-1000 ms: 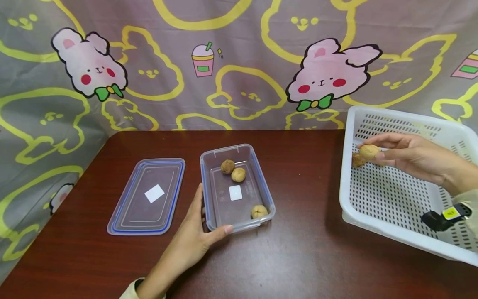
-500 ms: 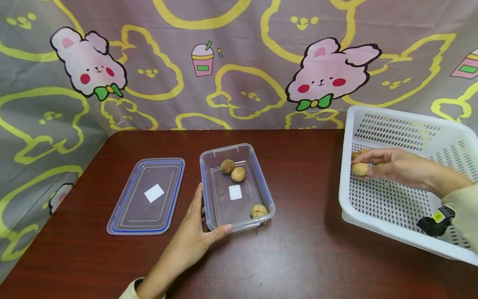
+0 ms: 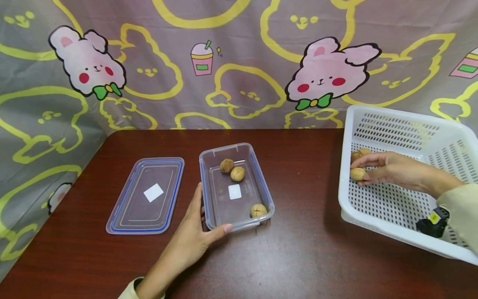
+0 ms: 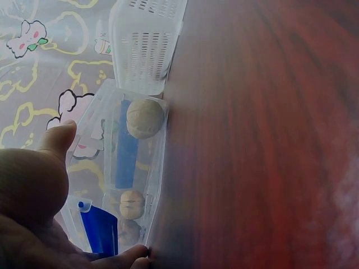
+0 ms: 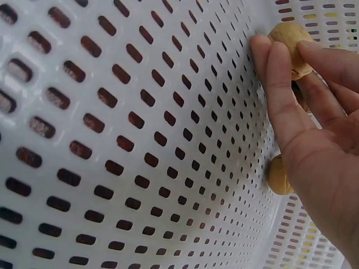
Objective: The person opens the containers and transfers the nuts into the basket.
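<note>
In the head view a clear container (image 3: 234, 207) with blue side strips holds three walnuts, two at its back (image 3: 237, 174) and one in the front right corner (image 3: 258, 210). The left hand (image 3: 190, 232) rests against its front left corner, thumb along the front rim and fingers at the left side. Inside the white basket (image 3: 396, 207), the right hand (image 3: 399, 171) pinches a walnut (image 3: 357, 174) between thumb and fingers, near the left wall. Other walnuts (image 3: 363, 152) lie behind that hand; the right wrist view shows one (image 5: 279, 175) beyond the palm, partly hidden.
A clear lid (image 3: 147, 207) with a blue seal and a white label (image 3: 153, 192) lies left of the container on the dark red table (image 3: 298, 249). A patterned curtain (image 3: 239, 50) hangs behind the table. A black wrist device (image 3: 433, 224) shows below the right sleeve.
The right hand, holding its walnut, has moved left and toward the front of the basket, uncovering more of the walnuts behind. The left hand and the container have stayed in place.
</note>
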`<move>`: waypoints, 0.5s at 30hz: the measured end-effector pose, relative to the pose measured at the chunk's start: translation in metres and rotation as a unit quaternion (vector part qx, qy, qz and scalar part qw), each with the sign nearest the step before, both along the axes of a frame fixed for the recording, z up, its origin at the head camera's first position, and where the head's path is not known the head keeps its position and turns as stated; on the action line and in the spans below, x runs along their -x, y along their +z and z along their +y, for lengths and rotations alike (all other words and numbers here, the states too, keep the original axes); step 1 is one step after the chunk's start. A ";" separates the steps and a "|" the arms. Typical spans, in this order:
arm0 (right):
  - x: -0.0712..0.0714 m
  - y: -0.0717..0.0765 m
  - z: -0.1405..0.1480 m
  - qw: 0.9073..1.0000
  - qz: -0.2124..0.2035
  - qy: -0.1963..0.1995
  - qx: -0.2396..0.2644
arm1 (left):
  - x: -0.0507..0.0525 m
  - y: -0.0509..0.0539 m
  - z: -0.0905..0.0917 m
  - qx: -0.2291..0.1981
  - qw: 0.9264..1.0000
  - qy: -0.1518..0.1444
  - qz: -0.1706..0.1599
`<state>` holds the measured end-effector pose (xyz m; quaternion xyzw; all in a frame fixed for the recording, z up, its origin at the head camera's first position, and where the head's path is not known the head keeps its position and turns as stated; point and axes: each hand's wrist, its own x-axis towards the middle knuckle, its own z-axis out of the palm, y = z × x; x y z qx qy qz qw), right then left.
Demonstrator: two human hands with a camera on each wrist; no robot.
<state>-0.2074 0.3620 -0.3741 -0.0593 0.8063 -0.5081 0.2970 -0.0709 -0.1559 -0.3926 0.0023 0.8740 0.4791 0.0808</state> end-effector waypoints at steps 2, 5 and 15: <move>0.000 0.000 0.000 1.000 0.007 0.004 -0.005 | 0.000 0.000 0.000 0.000 1.000 -0.001 0.001; -0.001 0.000 -0.001 1.000 0.014 0.008 -0.007 | 0.000 0.000 -0.001 -0.001 1.000 -0.002 0.005; 0.000 0.003 -0.005 1.000 0.002 -0.007 -0.006 | 0.000 -0.001 -0.001 0.000 1.000 -0.004 0.008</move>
